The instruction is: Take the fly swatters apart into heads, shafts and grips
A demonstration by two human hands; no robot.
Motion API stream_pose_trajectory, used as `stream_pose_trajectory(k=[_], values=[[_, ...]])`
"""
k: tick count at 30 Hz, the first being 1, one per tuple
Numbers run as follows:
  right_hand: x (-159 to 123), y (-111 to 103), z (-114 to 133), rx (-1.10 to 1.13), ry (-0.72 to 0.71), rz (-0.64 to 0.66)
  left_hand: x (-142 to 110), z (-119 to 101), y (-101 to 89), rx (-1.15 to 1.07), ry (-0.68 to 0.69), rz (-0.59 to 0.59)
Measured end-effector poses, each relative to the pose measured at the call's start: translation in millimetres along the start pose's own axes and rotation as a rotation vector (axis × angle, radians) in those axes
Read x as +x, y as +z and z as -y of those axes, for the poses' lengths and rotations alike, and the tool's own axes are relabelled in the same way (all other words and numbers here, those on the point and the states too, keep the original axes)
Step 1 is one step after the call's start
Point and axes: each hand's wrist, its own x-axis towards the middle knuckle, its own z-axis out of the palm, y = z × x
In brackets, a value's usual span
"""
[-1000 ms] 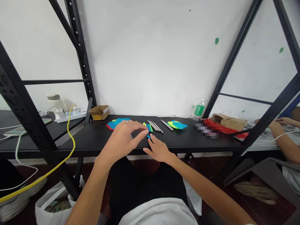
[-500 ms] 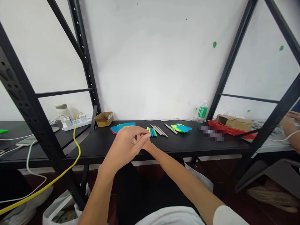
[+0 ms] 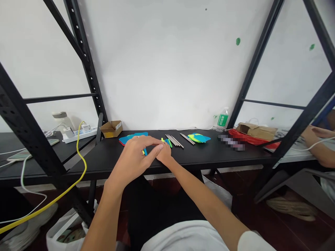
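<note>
My left hand [image 3: 135, 155] and my right hand [image 3: 164, 155] meet over the black table [image 3: 209, 153], with the left fingertips against the right fingers. A blue stick [image 3: 145, 151] and a yellow stick [image 3: 143, 152] show just under my left hand, and I cannot tell if they are held. Beyond my fingers lie green and blue sticks [image 3: 167, 142], thin metal rods [image 3: 175, 141], and more rods [image 3: 187, 138]. Blue and red foam sheets [image 3: 133, 138] lie back left, and blue and lime sheets [image 3: 199, 138] back right.
A cardboard box [image 3: 111, 129] stands at the table's back left, and a water bottle [image 3: 222, 120] at the back right. A red tray [image 3: 248, 138] holds brown cardboard. A co-worker's hand [image 3: 318, 132] is at far right. Black rack posts flank the table.
My hands have come together from being apart, and my right hand now sits against the left fingertips. A blue stick once lying between them now shows under my left hand.
</note>
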Motion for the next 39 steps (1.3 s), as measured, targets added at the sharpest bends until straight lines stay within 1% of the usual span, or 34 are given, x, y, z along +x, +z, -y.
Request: stream_pose_trajectory(k=[4, 12, 15, 17, 19, 20, 22, 24, 26, 27, 29, 31, 35, 39], values=[[1.4, -0.5, -1.1, -0.012, 0.089, -0.040, 0.7, -1.4, -0.7, 0.003, -0.013, 0.003], [12.8, -2.9, -7.5, -0.017, 0.087, -0.068, -0.4, 1.6, -4.2, 0.033, -0.062, -0.032], [13.5, -7.1, -8.5, -0.014, 0.086, -0.090, 1.5, 10.6, -3.9, 0.041, -0.072, -0.046], [11.5, -10.4, -7.7, -0.006, 0.065, -0.104, 4.3, 26.0, 0.0, 0.037, -0.105, -0.047], [8.3, -13.6, -6.0, 0.010, 0.001, -0.105, 6.8, 51.1, 8.7, 0.054, -0.146, -0.036], [6.8, -15.0, -5.1, 0.020, -0.049, -0.099, 7.4, 66.9, 15.2, 0.080, -0.164, 0.000], [4.5, -16.9, -4.0, 0.042, -0.183, -0.070, 5.8, 101.5, 32.2, 0.171, -0.236, 0.058], [4.2, -17.1, -4.0, 0.071, -0.345, -0.019, 0.1, 134.4, 52.3, 0.345, -0.366, 0.116], [5.5, -15.9, -4.9, 0.104, -0.471, 0.040, -8.5, 159.8, 71.6, 0.414, -0.441, 0.135], [6.4, -14.9, -5.5, 0.121, -0.505, 0.060, -13.0, 168.8, 79.5, 0.435, -0.468, 0.147], [8.0, -13.1, -6.3, 0.145, -0.508, 0.066, -20.7, 180.2, 90.8, 0.462, -0.517, 0.175], [8.3, -11.9, -6.3, 0.153, -0.475, 0.035, -25.0, 185.3, 95.8, 0.467, -0.528, 0.213], [6.7, -11.0, -5.3, 0.147, -0.401, -0.026, -25.6, 188.1, 94.8, 0.448, -0.481, 0.260], [6.8, -10.5, -5.4, 0.131, -0.366, -0.033, -24.7, 188.1, 93.2, 0.440, -0.452, 0.255]])
